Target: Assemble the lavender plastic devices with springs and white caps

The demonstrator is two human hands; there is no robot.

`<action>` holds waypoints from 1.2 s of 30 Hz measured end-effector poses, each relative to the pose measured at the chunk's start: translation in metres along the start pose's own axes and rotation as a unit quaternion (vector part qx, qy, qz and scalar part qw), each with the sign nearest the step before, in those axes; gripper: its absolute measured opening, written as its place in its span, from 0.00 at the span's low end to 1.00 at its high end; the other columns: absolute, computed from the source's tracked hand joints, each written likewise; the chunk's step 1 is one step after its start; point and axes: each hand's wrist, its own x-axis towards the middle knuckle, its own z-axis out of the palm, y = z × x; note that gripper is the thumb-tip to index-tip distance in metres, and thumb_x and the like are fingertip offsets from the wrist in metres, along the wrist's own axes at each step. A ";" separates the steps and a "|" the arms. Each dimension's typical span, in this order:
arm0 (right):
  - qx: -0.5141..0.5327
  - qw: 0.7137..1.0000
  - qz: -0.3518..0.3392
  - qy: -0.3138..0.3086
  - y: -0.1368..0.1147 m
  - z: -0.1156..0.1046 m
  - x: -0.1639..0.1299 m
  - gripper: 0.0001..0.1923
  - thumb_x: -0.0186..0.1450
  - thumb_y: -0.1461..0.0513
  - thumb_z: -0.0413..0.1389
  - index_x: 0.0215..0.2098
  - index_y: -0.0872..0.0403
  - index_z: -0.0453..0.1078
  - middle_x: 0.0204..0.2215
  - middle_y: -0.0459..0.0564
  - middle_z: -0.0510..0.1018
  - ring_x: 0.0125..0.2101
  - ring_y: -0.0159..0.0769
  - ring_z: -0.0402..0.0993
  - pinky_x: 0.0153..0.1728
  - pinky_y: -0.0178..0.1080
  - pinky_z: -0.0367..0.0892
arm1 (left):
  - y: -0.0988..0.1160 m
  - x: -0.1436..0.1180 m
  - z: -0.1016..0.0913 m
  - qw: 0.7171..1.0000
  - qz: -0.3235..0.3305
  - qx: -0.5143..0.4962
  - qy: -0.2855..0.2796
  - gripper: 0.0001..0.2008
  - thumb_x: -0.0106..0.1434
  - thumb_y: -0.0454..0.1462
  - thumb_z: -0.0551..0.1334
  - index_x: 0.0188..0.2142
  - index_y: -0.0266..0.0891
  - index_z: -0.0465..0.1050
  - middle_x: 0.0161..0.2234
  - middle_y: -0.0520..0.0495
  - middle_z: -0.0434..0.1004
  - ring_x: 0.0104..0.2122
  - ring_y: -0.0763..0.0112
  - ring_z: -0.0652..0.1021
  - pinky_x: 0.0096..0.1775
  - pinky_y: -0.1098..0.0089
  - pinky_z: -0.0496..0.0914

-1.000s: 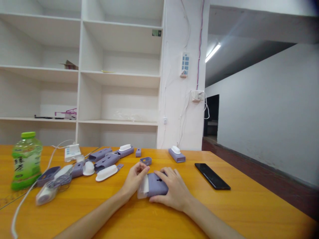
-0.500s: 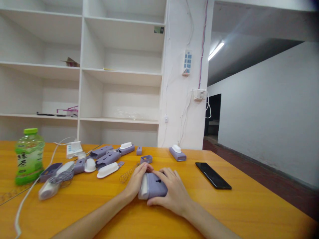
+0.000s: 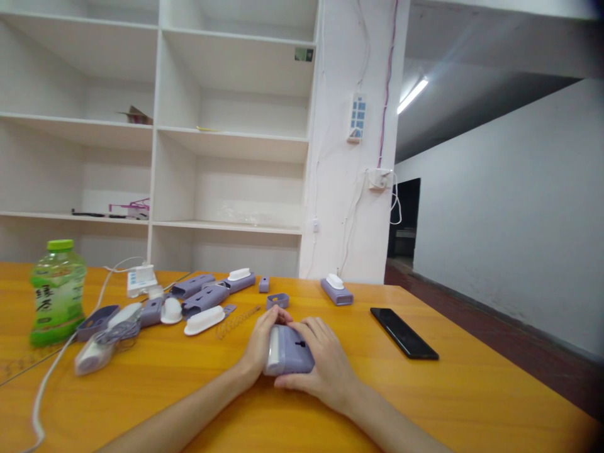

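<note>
In the middle of the table, both hands are around a purple plastic casing [image 3: 297, 358] with a dark slot on top. A white part [image 3: 274, 352] with a translucent edge sits at the casing's left end. My left hand [image 3: 258, 343] presses against that end, its fingers curled around the far side. From the right, my right hand [image 3: 325, 362] grips the casing, thumb along the near edge and fingers over the top. Just beyond the hands lies a purple ring-shaped piece [image 3: 277, 301]. A thin coiled spring [image 3: 238, 321] rests left of it.
Several purple casings [image 3: 205, 300] and white oval pieces [image 3: 204, 321] lie at the back left. A green bottle [image 3: 57, 296], a white cable [image 3: 51, 377] and a power strip [image 3: 140, 280] are farther left. On the right lie a black phone [image 3: 404, 332] and another purple casing [image 3: 336, 292].
Both hands keep their hold, and the casing has shifted very slightly left toward my left hand. The coiled spring lies a little farther left than before.
</note>
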 end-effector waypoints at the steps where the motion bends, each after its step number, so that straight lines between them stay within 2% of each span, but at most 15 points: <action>1: 0.005 1.000 -0.002 0.000 0.001 0.001 0.000 0.44 0.49 0.36 0.66 0.57 0.47 0.66 0.47 0.51 0.72 0.46 0.47 0.67 0.49 0.47 0.65 | 0.000 0.000 0.001 1.000 0.001 -0.003 -0.002 0.25 0.61 0.58 0.56 0.28 0.38 0.73 0.30 0.45 0.76 0.35 0.59 0.75 0.44 0.63 0.69; 7: 0.006 1.000 -0.004 0.004 0.004 0.002 -0.001 0.46 0.49 0.37 0.66 0.59 0.48 0.66 0.47 0.52 0.72 0.46 0.48 0.67 0.49 0.48 0.66 | -0.004 -0.002 0.003 0.999 0.021 0.029 -0.003 0.26 0.63 0.58 0.52 0.30 0.39 0.73 0.31 0.44 0.76 0.36 0.59 0.75 0.45 0.62 0.70; 11: -0.015 1.000 -0.005 0.003 0.006 0.004 0.000 0.46 0.50 0.36 0.65 0.60 0.47 0.65 0.48 0.52 0.72 0.47 0.48 0.67 0.50 0.48 0.65 | 0.002 -0.003 0.000 0.992 0.052 0.118 -0.005 0.24 0.69 0.53 0.47 0.32 0.40 0.71 0.34 0.44 0.76 0.38 0.59 0.76 0.46 0.63 0.70; 13: -0.040 0.999 0.000 0.000 0.006 0.006 0.003 0.46 0.50 0.36 0.66 0.60 0.47 0.66 0.48 0.52 0.72 0.47 0.49 0.67 0.50 0.48 0.65 | 0.011 -0.001 -0.006 0.980 0.076 0.184 -0.009 0.21 0.70 0.51 0.47 0.35 0.41 0.71 0.36 0.44 0.76 0.39 0.59 0.76 0.46 0.63 0.69; 16: -0.087 0.996 0.014 -0.005 0.007 0.012 0.008 0.44 0.50 0.35 0.64 0.58 0.47 0.68 0.47 0.53 0.73 0.47 0.51 0.67 0.50 0.50 0.64 | 0.028 0.008 -0.025 0.941 0.124 0.314 -0.026 0.14 0.68 0.48 0.54 0.38 0.43 0.72 0.40 0.43 0.76 0.44 0.57 0.74 0.50 0.62 0.65; 19: -0.114 0.993 0.041 -0.007 0.014 0.015 0.010 0.40 0.53 0.35 0.62 0.56 0.47 0.70 0.45 0.53 0.75 0.47 0.51 0.68 0.50 0.51 0.62 | 0.042 0.023 -0.055 0.870 0.149 0.469 -0.033 0.09 0.67 0.43 0.56 0.38 0.43 0.73 0.44 0.40 0.75 0.49 0.52 0.72 0.54 0.59 0.60; 23: -0.141 0.986 0.089 -0.007 0.030 0.007 0.007 0.35 0.57 0.39 0.63 0.55 0.47 0.71 0.46 0.54 0.76 0.47 0.53 0.70 0.50 0.52 0.61 | 0.045 0.039 -0.101 0.803 0.098 0.587 0.010 0.11 0.63 0.44 0.60 0.37 0.40 0.74 0.43 0.34 0.76 0.49 0.45 0.72 0.51 0.53 0.61; 26: -0.151 0.982 0.110 -0.014 0.039 0.001 0.006 0.34 0.58 0.41 0.64 0.56 0.49 0.70 0.45 0.55 0.76 0.47 0.53 0.70 0.50 0.53 0.61 | 0.038 0.046 -0.127 0.765 0.042 0.643 0.012 0.14 0.61 0.48 0.62 0.34 0.38 0.74 0.39 0.33 0.78 0.45 0.43 0.75 0.46 0.54 0.65; 30: -0.138 0.986 0.089 -0.016 0.040 -0.003 0.006 0.30 0.62 0.44 0.61 0.57 0.49 0.69 0.49 0.55 0.74 0.50 0.52 0.68 0.53 0.52 0.60 | 0.022 0.049 -0.140 0.730 0.017 0.683 -0.027 0.13 0.64 0.43 0.60 0.40 0.37 0.76 0.44 0.33 0.79 0.48 0.46 0.75 0.48 0.56 0.65; 33: -0.116 0.993 0.029 -0.012 0.030 -0.006 0.005 0.23 0.67 0.51 0.58 0.58 0.47 0.67 0.55 0.54 0.70 0.56 0.49 0.64 0.57 0.51 0.57 | 0.007 0.050 -0.140 0.704 -0.008 0.709 -0.040 0.16 0.63 0.41 0.61 0.45 0.33 0.76 0.47 0.28 0.78 0.51 0.41 0.74 0.51 0.49 0.63; 36: -0.095 0.994 -0.045 -0.028 0.012 -0.006 0.004 0.20 0.68 0.57 0.57 0.58 0.47 0.66 0.58 0.53 0.68 0.59 0.46 0.60 0.61 0.52 0.51 | -0.004 0.051 -0.140 0.689 -0.033 0.723 -0.041 0.18 0.63 0.38 0.59 0.49 0.29 0.74 0.49 0.25 0.76 0.53 0.37 0.72 0.52 0.42 0.61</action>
